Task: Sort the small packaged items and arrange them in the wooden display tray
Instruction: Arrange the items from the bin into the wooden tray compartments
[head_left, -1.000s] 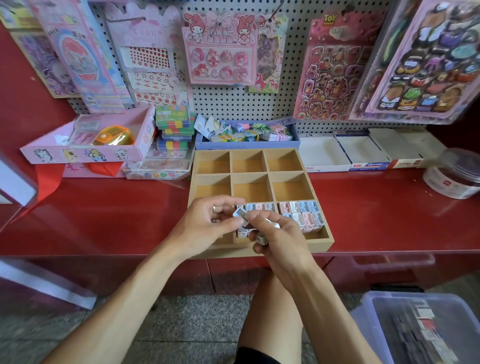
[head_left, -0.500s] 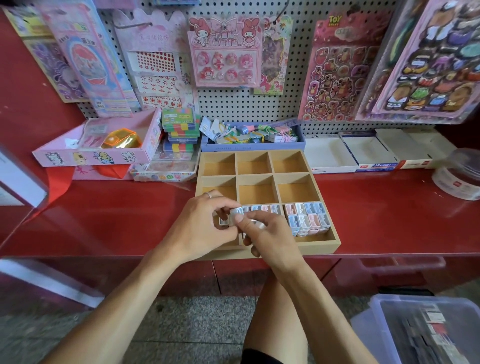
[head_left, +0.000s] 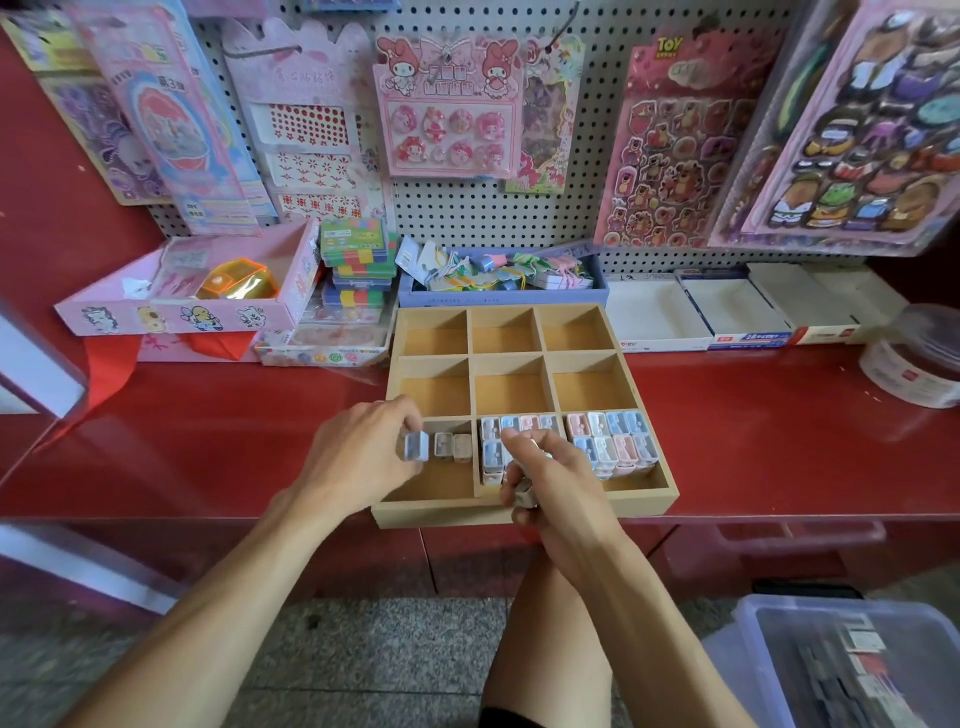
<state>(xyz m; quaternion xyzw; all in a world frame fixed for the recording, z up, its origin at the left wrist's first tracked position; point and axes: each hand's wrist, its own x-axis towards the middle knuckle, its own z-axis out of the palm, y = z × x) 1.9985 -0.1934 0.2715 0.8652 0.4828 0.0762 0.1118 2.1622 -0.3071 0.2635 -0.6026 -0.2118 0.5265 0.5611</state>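
Observation:
A wooden display tray (head_left: 524, 512) with nine compartments lies on the red counter. Its near right compartment holds several small pastel packaged items (head_left: 610, 439); the near middle one holds more (head_left: 493, 441). Two pale items (head_left: 452, 446) stand in the near left compartment. My left hand (head_left: 358, 457) pinches a blue packaged item (head_left: 416, 446) over that near left compartment, beside the two pale ones. My right hand (head_left: 556, 478) hovers over the near middle compartment, its fingers curled round a few small packaged items (head_left: 524, 493).
A blue box of clips (head_left: 498, 296) sits behind the tray, with a pink box (head_left: 176, 312) and stacked coloured cases (head_left: 356, 260) to the left. White boxes (head_left: 727, 317) and a round tub (head_left: 914, 358) stand right. A clear bin (head_left: 852, 660) sits on the floor.
My left hand has parted from my right hand and moved left with one blue item, down to the near left compartment. My right hand stays over the middle compartment.

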